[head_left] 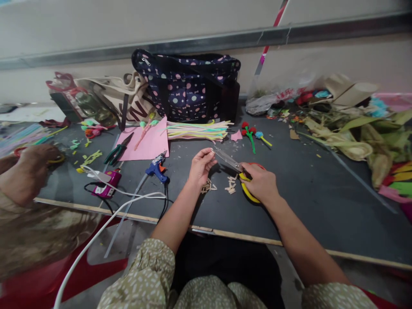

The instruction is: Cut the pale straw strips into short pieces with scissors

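My right hand [261, 180] is closed around the yellow and red handles of a pair of scissors [229, 159], whose blades point left. At the blade tips, my left hand [202, 165] pinches something small and pale, too small to make out. Below the hands on the dark table lie two little heaps of short beige pieces, a left heap [208, 186] and a right heap [231, 184]. A blue hot glue gun [157, 168] rests left of my left hand. Beyond the scissors lie pipe-cleaner flowers with red heads [249, 132].
Pink paper [154, 143], green-handled pliers [117, 151] and a bundle of pastel pipe cleaners [198, 131] lie behind. A purple power adapter [107, 183] trails a white cable across the table's front edge. A dotted bag [189, 90] stands at the wall. A co-worker's hands [35, 167] work at left.
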Available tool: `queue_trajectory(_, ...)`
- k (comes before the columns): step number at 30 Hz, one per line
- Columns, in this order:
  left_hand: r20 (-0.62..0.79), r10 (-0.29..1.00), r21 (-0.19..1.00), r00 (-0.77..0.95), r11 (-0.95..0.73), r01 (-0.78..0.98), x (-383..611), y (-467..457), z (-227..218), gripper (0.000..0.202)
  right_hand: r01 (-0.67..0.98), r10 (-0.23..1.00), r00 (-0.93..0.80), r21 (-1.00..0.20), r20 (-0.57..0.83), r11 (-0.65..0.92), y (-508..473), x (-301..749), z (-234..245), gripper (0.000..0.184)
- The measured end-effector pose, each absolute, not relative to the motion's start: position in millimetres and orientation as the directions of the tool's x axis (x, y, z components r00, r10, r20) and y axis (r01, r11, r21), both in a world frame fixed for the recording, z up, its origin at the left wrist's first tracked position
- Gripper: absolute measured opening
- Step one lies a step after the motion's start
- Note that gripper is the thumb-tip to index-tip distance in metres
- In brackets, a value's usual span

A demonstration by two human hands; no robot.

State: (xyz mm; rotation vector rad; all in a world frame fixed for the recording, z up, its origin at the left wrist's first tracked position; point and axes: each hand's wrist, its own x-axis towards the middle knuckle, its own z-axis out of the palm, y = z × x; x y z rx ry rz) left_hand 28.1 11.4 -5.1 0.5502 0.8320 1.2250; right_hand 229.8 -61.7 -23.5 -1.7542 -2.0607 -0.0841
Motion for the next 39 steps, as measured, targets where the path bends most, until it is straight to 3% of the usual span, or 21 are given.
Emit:
queue_trajectory(13, -0.212, 0.958, 0.731, 0.191, 0.285, -0.62, 28.4, 12.4, -10.7, 0.033, 0.944, 0.913, -0.131, -0.234, 0.386, 0.234, -62.3, 226.2, -23.0, 0.026)
queue_trajectory(39, -0.25, 0.95, 0.702, 0.185, 0.31, -0.642, 30.1, 10.2, -6.3, 0.027, 0.939, 0.906, -0.133, -0.24, 0.401, 0.245, -63.5, 224.4, -23.8, 0.022)
